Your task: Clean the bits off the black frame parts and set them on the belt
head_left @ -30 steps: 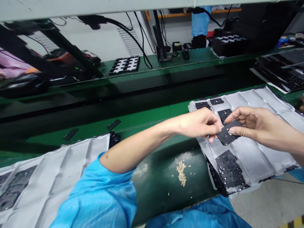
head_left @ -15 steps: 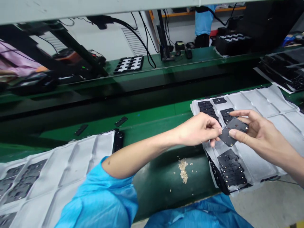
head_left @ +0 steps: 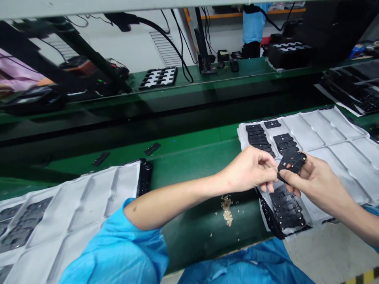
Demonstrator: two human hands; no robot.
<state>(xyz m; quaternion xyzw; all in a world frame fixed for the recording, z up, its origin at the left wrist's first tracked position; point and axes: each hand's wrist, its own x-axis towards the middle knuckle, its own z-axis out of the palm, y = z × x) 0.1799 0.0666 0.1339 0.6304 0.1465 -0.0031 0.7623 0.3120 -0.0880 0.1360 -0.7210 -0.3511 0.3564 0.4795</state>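
Note:
My right hand [head_left: 315, 179] grips a thin black plate-like part [head_left: 291, 161] with small cut-outs, thumb on its near face. My left hand [head_left: 259, 169] is closed in a pinch at the part's left edge; whatever lies between its fingertips is too small or hidden to make out. Beneath both hands lies a white compartment tray [head_left: 331, 165] with rows of similar black parts [head_left: 287, 209] in its left compartments. On the green bench left of this tray is a little heap of tiny gold-coloured pieces [head_left: 227, 211], some scattered around it.
Another white tray [head_left: 89, 197] with black parts stands at left. Two loose black pieces [head_left: 152, 148] lie behind it. Across a dark channel are a black-and-white tray [head_left: 158, 77], cables and stands. Black sheets [head_left: 352, 88] are stacked at far right. A person's pink sleeve [head_left: 17, 71] shows at upper left.
My right hand has turned the black part, tilting it, and its fingers have curled in beneath. My left hand stays pinched at the part's edge, slightly lower. The view has shifted a little.

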